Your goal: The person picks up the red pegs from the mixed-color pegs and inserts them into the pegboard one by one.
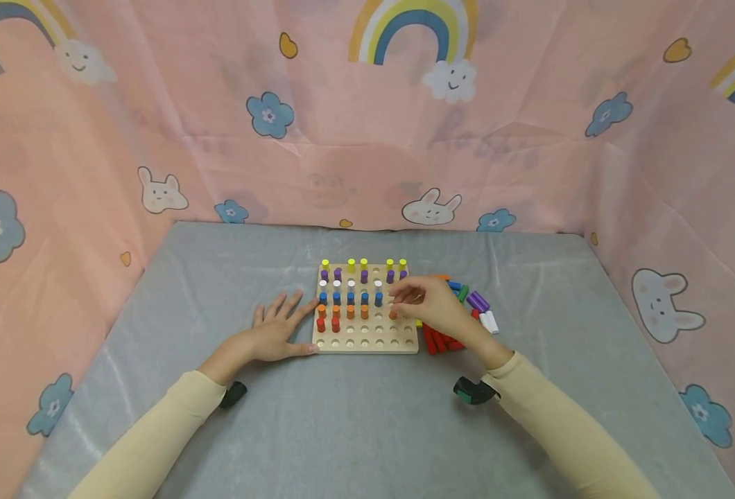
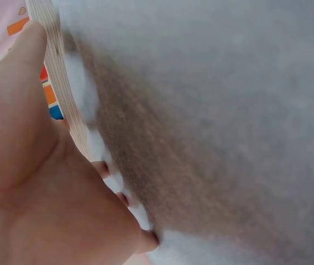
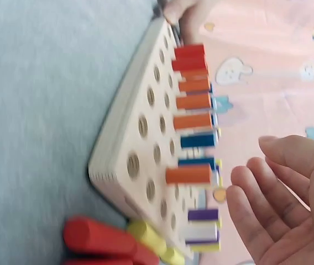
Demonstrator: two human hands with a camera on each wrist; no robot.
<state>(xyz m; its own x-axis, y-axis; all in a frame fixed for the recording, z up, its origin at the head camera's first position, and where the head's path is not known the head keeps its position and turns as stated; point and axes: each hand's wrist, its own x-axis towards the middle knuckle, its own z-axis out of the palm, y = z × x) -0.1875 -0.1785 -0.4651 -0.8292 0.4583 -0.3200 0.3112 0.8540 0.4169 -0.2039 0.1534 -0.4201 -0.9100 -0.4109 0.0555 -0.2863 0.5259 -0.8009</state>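
A wooden peg board [image 1: 365,349] lies on the table, with rows of yellow, purple, white, blue, orange and red pegs from back to front. My left hand [image 1: 274,334] is spread flat at its left side, thumb and index finger touching the edge. Over the board's right part hovers my right hand [image 1: 435,305], fingers loosely bent, holding nothing. Just below those fingertips an orange peg [image 3: 189,175] stands upright, apart from the other orange pegs [image 3: 193,121]. In the left wrist view, the left hand [image 2: 41,149] hides most of the board.
Loose pegs lie to the right of the board, partly under my right forearm: red pegs [image 1: 437,341], purple pegs [image 1: 478,301], white pegs [image 1: 489,321] and a green peg [image 1: 464,293]. A grey cloth [image 1: 355,430] covers the table. A pink patterned curtain [image 1: 355,159] surrounds it.
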